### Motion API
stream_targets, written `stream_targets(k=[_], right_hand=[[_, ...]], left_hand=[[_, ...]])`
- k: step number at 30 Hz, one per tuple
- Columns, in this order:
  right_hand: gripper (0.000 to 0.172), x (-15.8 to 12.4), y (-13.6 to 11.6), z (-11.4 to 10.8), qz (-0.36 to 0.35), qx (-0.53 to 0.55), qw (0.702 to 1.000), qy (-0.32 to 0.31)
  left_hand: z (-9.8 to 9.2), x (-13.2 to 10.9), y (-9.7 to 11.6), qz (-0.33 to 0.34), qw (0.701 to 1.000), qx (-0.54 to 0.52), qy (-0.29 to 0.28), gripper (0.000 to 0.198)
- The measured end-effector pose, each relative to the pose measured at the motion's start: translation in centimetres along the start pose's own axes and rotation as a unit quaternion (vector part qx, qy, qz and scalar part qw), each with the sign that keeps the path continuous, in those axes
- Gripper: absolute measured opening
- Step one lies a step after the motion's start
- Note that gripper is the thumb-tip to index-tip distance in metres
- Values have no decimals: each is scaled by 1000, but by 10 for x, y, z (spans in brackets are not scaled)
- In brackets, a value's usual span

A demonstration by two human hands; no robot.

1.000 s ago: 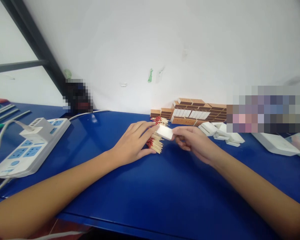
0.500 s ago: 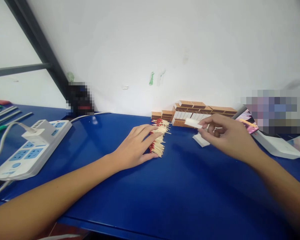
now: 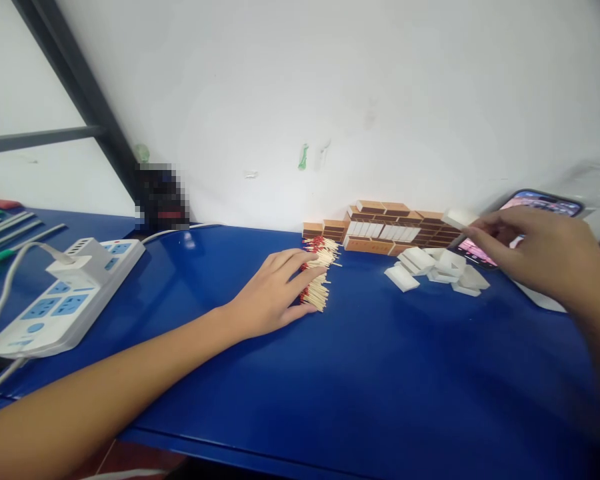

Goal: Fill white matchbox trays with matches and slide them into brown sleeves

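My left hand [image 3: 275, 290] lies with fingers spread over the left side of a pile of matches [image 3: 317, 297], whose red heads mostly point left. Its fingertips touch the sticks. My right hand [image 3: 535, 247], raised at the right, pinches a small white matchbox tray [image 3: 460, 218] between thumb and fingers. Below and to the left of it lies a loose heap of white matchbox trays [image 3: 420, 261]. Behind them, brown matchboxes [image 3: 380, 245] stand stacked along the wall, with a row of white pieces among them.
A phone [image 3: 545, 199] with a lit screen leans behind my right hand. On the left lies a white power strip [image 3: 70, 320] with a plugged-in adapter and cable. Green-handled tools [image 3: 0, 257] lie at the far left. The blue table [image 3: 330, 393] meets a white wall.
My right hand has moved right with the white tray, away from the stacked matchboxes, uncovering the heap of trays and the phone. My left hand stays on the matches.
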State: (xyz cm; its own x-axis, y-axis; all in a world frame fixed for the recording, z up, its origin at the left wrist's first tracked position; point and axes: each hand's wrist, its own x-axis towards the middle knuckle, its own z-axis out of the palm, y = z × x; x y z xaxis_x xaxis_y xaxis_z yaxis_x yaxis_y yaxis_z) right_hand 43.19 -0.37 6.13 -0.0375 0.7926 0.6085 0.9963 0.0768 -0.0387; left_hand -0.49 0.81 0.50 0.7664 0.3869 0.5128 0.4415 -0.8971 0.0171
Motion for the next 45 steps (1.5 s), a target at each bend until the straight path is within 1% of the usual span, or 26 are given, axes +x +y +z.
stream_targets(k=[2, 4, 5, 6, 7, 9, 10, 11, 13, 14, 15, 17, 19, 21, 24, 27, 30, 34, 37, 39, 41, 43, 45], right_hand=[[37, 0, 11, -2, 29, 18, 997, -76], [43, -3, 13, -4, 36, 33, 990, -129], [45, -4, 10, -5, 38, 36, 990, -133], [46, -6, 3, -6, 41, 35, 992, -115], [45, -8, -7, -7, 43, 37, 995, -84], [40, -9, -35, -7, 36, 57, 998, -13], [35, -7, -52, -6, 14, 84, 996, -1], [30, -2, -70, -4, -23, 111, 993, -30], [26, 12, -108, 3, -114, 121, 980, -107], [26, 23, -126, 9, -150, 107, 971, -150], [26, 35, -143, 15, -174, 81, 965, -178], [30, 60, -173, 28, -201, -8, 958, -206], [32, 84, -195, 42, -212, -119, 938, -248], [28, 103, -210, 55, -208, -163, 921, -286], [23, 119, -222, 68, -197, -193, 900, -337], [21, 122, -223, 74, -197, -209, 889, -358], [23, 122, -220, 76, -202, -214, 887, -356], [32, 120, -217, 79, -213, -216, 891, -339], [29, 116, -217, 79, -224, -220, 894, -320], [28, 114, -219, 77, -241, -224, 895, -300], [31, 113, -223, 75, -276, -222, 892, -282], [38, 114, -230, 74, -323, -212, 880, -277], [43, 117, -239, 76, -367, -204, 862, -285]], left_hand=[[0, 0, 0, 1, 1000, 0, 0, 56], [-1, 0, 0, -1, 1000, -3, -1, 56], [-1, 0, 0, -2, 1000, -6, -2, 57], [-1, 0, 0, -3, 1000, -9, -2, 56], [-1, 1, 0, -4, 1000, -12, -1, 56], [0, 0, -1, -4, 1000, -19, -1, 56], [0, 0, -1, -3, 1000, -23, 0, 56], [0, 0, -1, -1, 1000, -27, 2, 56], [1, -1, -1, 4, 999, -32, 7, 54], [1, -1, -1, 7, 999, -33, 9, 53], [1, -1, 0, 9, 999, -35, 11, 52], [0, -2, 1, 11, 999, -39, 10, 50], [-2, -2, 3, 12, 999, -45, 9, 50], [-3, -2, 5, 13, 999, -51, 8, 49], [-4, -3, 7, 16, 998, -54, 1, 48], [-3, -4, 6, 15, 999, -51, -9, 49], [-1, -4, 5, 11, 998, -54, -11, 49], [0, -4, 5, 6, 998, -58, -7, 51], [-1, -4, 5, 7, 999, -54, -8, 51], [-1, -4, 6, 8, 999, -53, -9, 52], [-2, -4, 6, 9, 999, -52, -9, 52], [-2, -4, 6, 11, 999, -52, -8, 51], [-2, -4, 5, 12, 999, -51, -6, 50]])
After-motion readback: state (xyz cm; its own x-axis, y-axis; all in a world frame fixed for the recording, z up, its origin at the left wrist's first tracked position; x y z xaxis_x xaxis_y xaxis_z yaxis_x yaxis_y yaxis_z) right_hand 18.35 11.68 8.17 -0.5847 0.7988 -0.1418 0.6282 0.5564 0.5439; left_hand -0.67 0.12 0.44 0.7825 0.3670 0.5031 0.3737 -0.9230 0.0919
